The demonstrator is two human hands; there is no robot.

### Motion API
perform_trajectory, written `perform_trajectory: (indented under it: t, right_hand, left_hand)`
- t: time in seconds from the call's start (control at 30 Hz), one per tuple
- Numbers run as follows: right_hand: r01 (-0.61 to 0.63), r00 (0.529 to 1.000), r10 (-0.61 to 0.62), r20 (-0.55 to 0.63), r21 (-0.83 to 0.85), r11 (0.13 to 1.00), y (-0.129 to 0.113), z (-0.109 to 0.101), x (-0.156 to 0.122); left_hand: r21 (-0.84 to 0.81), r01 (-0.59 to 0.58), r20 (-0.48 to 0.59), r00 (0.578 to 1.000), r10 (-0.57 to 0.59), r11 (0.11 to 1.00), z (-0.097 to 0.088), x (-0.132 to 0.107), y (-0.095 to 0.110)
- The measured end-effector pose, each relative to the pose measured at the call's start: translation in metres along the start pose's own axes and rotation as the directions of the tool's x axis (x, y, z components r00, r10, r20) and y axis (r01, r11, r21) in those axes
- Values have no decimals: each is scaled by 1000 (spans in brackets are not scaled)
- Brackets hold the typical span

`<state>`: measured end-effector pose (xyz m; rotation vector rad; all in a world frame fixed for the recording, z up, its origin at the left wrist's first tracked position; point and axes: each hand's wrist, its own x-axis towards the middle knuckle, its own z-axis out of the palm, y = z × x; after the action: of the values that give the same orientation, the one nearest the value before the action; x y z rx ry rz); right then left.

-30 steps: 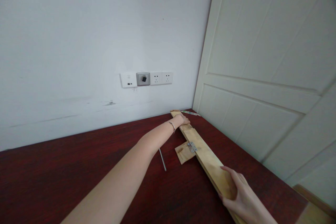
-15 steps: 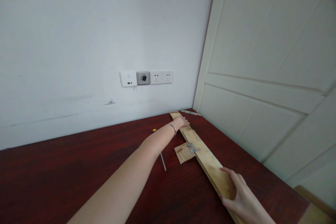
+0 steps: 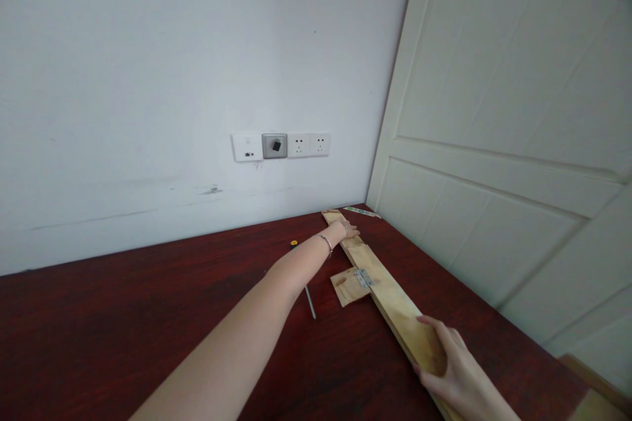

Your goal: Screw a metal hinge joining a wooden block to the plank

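Observation:
A long pale wooden board (image 3: 395, 299), which looks layered along its edge, lies slantwise on the dark red table. Joined to its left side by a metal hinge (image 3: 364, 277) is a small square wooden piece (image 3: 346, 287). My left hand (image 3: 349, 230) reaches across to the far part of the board and grips over it, fingers on the right edge. Nearer to me, my right hand (image 3: 454, 365) clasps the board from the right, thumb and fingers spanning its width. A thin metal rod (image 3: 311, 302) shows beside my left forearm, which hides part of it.
The dark red tabletop (image 3: 123, 316) meets a white wall with several sockets (image 3: 299, 145). On the right stands a white panelled door (image 3: 454, 210). A printed strip (image 3: 362, 212) lies in the far corner. Beyond my left forearm is a small yellow-and-black end (image 3: 294, 244).
The view has shifted slightly, so the scene sits a little further right. Both hands keep their places on the board.

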<state>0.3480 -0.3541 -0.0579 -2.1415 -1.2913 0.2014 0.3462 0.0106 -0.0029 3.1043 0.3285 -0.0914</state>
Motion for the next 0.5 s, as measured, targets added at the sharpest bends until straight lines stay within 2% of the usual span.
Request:
perform_trajectory:
  t: [0.13, 0.23, 0.3, 0.33, 0.4, 0.5]
  right_hand:
    - [-6, 1000, 6, 8, 10, 1000, 2, -1, 3]
    - [-21, 999, 21, 40, 6, 1000, 5, -1, 5]
    - [-24, 998, 24, 59, 2, 1000, 10, 0, 5]
    - [-23, 998, 23, 65, 2, 1000, 13, 0, 5]
    - [-11, 998, 10, 62, 10, 1000, 20, 0, 6]
    - [40, 999, -40, 0, 58, 998, 23, -5, 15]
  left_hand:
    - [-83, 25, 39, 999, -22, 996, -5, -13, -11]
    - [-209, 63, -39, 997, -73, 976, -14, -28, -32]
    - [-323, 142, -94, 979, -181, 936, -20, -43, -53]
    - [-388, 191, -114, 961, -253, 902, -23, -53, -66]
    - [-522, 291, -140, 898, -417, 802, -24, -79, -93]
    - [-711, 375, -129, 763, -634, 595, -17, -132, -130]
